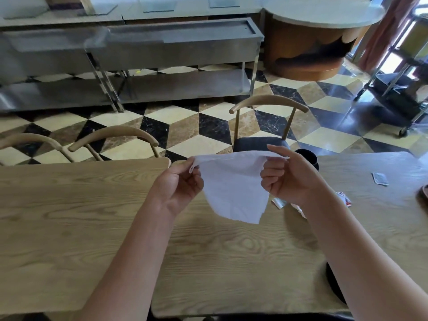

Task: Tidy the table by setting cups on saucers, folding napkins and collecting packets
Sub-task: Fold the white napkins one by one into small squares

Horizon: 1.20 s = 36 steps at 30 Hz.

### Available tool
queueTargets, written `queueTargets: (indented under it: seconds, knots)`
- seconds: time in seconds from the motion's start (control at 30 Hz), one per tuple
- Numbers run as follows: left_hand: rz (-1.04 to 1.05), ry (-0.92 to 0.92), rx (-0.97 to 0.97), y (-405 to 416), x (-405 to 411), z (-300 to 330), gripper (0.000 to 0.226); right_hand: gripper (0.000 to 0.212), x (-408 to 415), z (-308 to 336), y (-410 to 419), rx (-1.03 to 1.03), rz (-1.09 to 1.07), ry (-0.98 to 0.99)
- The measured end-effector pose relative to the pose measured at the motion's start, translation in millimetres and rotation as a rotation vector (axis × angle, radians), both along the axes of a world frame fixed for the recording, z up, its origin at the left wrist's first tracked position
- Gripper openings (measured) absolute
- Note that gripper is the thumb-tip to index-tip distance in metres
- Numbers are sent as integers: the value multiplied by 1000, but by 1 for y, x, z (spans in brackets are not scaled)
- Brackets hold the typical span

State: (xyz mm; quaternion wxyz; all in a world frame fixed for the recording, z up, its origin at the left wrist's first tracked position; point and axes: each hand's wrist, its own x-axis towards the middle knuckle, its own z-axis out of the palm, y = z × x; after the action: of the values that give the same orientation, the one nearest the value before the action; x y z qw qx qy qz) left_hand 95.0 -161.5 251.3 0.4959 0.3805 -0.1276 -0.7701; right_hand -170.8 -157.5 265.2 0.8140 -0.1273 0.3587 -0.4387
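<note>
A white paper napkin (pixel 231 188) hangs in the air above the wooden table (pixel 69 216), stretched between both hands. My left hand (pixel 178 184) pinches its left top corner and my right hand (pixel 289 177) pinches its right top corner. Behind my right hand a black cup (pixel 310 156) stands on the table, partly hidden. Small packets lie to the right: a grey one (pixel 379 178), a red and white one (pixel 345 198), and one (pixel 278 202) peeking out below my right wrist. A dark round object (pixel 333 288), perhaps a saucer, shows under my right forearm.
Wooden chairs (pixel 268 105) stand along the table's far edge over a chequered floor. Steel counters (pixel 162 54) line the back wall, and a wheeled trolley (pixel 398 89) stands at the right. A brownish object (pixel 425 191) is cut off by the right edge.
</note>
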Motion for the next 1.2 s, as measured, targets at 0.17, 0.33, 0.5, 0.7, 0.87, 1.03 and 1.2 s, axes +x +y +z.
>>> queueTargets:
  seconds: [0.17, 0.33, 0.5, 0.7, 0.87, 1.03, 1.2]
  knots:
    - [59, 3, 89, -33, -12, -2, 25, 29, -9, -8, -36, -28, -2, 92]
    - [87, -85, 106, -86, -28, 9, 26, 28, -15, -13, -90, 34, -51, 159]
    - [110, -100, 29, -130, -32, 36, 17, 38, -15, 5, -130, -6, -102, 191]
    - [137, -114, -60, -126, -21, 49, 14, 35, -10, 20, -135, -81, -119, 284]
    - [110, -216, 40, -70, -6, -2, 16, 46, -4, -30, -87, -68, -113, 543]
    - [8, -400, 310, 18, -1, -109, 18, 45, 1, -135, 7, 152, -5, 734]
    - [-166, -638, 507, 106, 2, -199, 19, 35, 0, -228, 109, 408, 195, 834]
